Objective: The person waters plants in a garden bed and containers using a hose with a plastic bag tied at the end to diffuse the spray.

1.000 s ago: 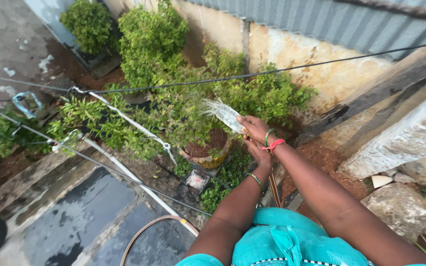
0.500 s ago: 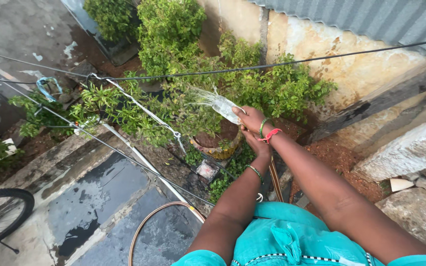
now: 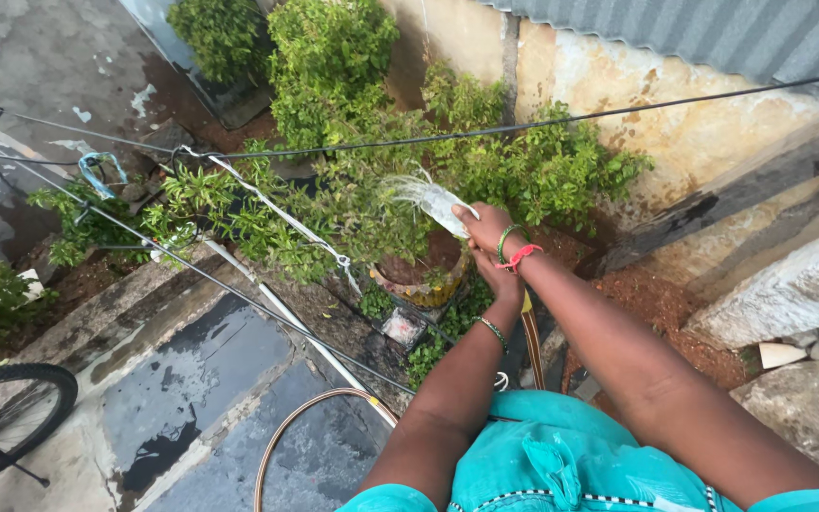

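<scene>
My right hand (image 3: 487,228) is closed around the end of a brown hose (image 3: 531,349), and a fan of water (image 3: 426,194) sprays out to the left from under its thumb. Just below it, my left hand (image 3: 498,282) grips the same hose. The spray falls on a leafy green bush (image 3: 334,213) and towards a round clay pot (image 3: 421,284) that stands right beneath my hands. Both wrists wear bangles, and the right also has a red thread.
A black cable (image 3: 561,121) and thin wires (image 3: 239,294) cross in front of me. More bushes (image 3: 329,57) line a stained wall (image 3: 675,133). Stone blocks (image 3: 798,284) lie on the right; a bicycle wheel (image 3: 2,417) and wet paving (image 3: 182,389) on the left. The hose loops (image 3: 296,422) at my feet.
The view has swung left, bringing the bicycle wheel into sight. Both hands keep their grip on the hose, and the spray has shifted slightly over the bush.
</scene>
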